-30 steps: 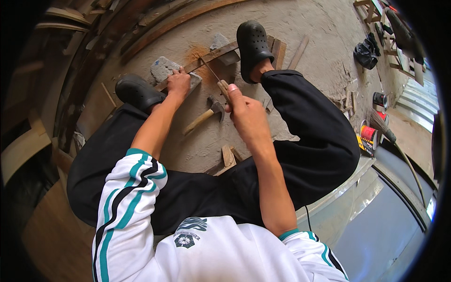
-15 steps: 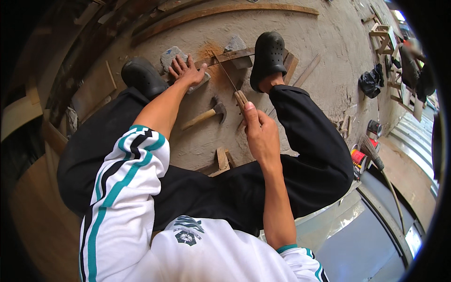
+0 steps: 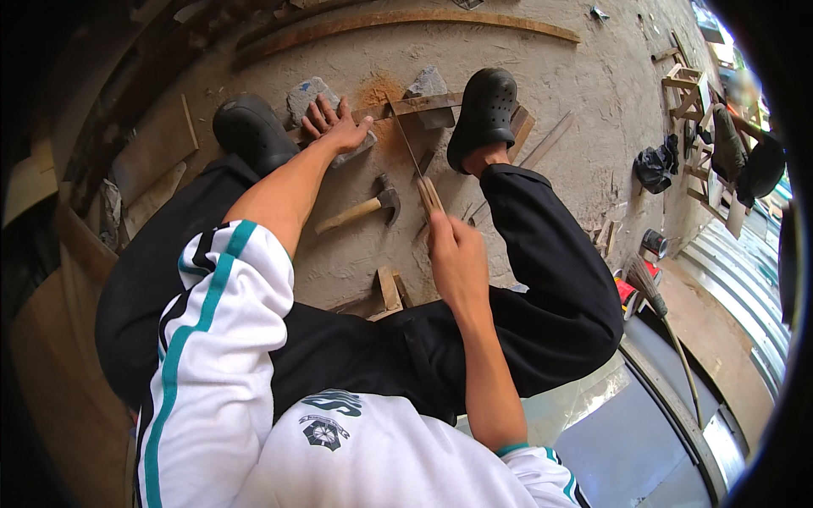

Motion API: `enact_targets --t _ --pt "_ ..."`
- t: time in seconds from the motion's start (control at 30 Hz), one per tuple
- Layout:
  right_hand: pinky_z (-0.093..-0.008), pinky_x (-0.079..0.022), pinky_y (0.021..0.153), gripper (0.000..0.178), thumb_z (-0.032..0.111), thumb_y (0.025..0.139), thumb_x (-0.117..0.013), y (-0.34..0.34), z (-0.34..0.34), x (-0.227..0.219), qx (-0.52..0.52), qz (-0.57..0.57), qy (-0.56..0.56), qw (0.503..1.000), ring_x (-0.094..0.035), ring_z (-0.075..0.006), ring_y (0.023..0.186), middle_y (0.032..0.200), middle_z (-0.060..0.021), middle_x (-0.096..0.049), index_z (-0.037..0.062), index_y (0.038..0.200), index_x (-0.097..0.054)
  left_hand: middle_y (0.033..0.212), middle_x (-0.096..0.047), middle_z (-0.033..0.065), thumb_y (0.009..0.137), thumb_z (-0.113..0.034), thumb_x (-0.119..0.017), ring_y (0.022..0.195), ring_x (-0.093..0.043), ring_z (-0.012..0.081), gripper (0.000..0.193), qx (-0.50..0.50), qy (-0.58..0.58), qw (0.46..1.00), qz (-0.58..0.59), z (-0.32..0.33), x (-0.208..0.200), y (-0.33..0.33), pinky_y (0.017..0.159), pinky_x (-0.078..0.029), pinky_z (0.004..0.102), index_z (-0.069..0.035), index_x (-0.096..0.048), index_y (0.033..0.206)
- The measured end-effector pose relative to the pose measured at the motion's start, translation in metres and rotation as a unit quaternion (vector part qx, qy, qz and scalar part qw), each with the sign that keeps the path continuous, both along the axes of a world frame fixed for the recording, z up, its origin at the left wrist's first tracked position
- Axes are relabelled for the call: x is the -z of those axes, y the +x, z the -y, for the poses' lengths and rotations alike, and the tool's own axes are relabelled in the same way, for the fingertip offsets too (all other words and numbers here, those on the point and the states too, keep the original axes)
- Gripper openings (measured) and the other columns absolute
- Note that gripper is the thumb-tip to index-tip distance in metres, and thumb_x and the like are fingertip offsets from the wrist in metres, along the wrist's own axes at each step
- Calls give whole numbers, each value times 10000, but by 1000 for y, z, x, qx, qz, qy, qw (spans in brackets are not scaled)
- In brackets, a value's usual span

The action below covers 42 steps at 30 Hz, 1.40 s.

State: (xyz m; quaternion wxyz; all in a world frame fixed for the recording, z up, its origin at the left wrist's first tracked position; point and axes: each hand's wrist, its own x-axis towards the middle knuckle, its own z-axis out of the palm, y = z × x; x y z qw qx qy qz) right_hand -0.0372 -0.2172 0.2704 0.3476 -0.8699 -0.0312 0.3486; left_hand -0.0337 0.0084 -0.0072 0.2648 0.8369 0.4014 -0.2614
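My right hand [image 3: 456, 258] grips the wooden handle of a hand saw [image 3: 415, 161]; its thin blade runs up to a narrow wooden strip [image 3: 423, 104]. That strip rests across two grey stones [image 3: 428, 85] on the concrete floor. My left hand [image 3: 334, 125] presses flat on the strip's left part, over the left stone. Orange sawdust [image 3: 383, 87] lies on the floor by the blade's tip. A black clog [image 3: 483, 114] holds down the strip's right end, and the other clog [image 3: 251, 133] sits left of my left hand.
A hammer [image 3: 364, 207] with a wooden handle lies on the floor between my legs. Small wood offcuts [image 3: 389, 292] sit near my knees. Long curved planks [image 3: 406, 21] lie at the top. Wooden frames [image 3: 690, 93], a black bag [image 3: 656, 165] and cans [image 3: 654, 243] are at right.
The view has shifted so the strip and feet sit lower in the picture. My left hand has spread flatter on the strip, and the saw has drawn back toward me.
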Motion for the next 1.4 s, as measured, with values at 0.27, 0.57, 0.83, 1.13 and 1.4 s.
enact_targets --t 0.27,0.57,0.83,1.13,1.4 --pt "-442 -415 616 451 306 967 -492 11 -17 42 45 16 15 999 -515 -370 582 615 -246 -535 -80 745 -566 1570 239 227 899 -689 -388 1428 268 419 922 8 -10 1000 3 8 -9 10 1082 166 623 -162 -24 1563" --pt "-390 -379 565 442 308 978 -490 -20 29 11 39 -36 30 998 -443 -179 569 581 -154 -472 -57 733 -534 1574 224 230 901 -686 -396 1437 251 414 908 -2 11 1000 6 9 -2 2 1087 164 615 -168 -49 1562" --pt "-420 -405 588 464 332 969 -499 -24 36 -4 19 -33 11 999 -468 -255 553 584 -204 -498 -71 744 -542 1575 226 226 896 -701 -394 1431 268 410 921 -13 12 1000 8 0 2 -1 1085 171 614 -171 -43 1562" --pt "-442 -398 595 481 339 964 -490 12 1 46 20 2 26 999 -498 -297 557 592 -237 -477 -90 749 -535 1569 248 219 902 -692 -389 1426 282 405 917 -1 -2 1000 4 7 -4 5 1083 176 614 -164 -33 1562" --pt "-390 -379 559 462 316 962 -514 -31 33 3 52 -34 16 998 -459 -200 550 557 -129 -489 -59 694 -544 1566 257 218 900 -699 -367 1427 279 411 918 4 -1 1000 -16 6 -12 9 1084 183 610 -177 -13 1567"
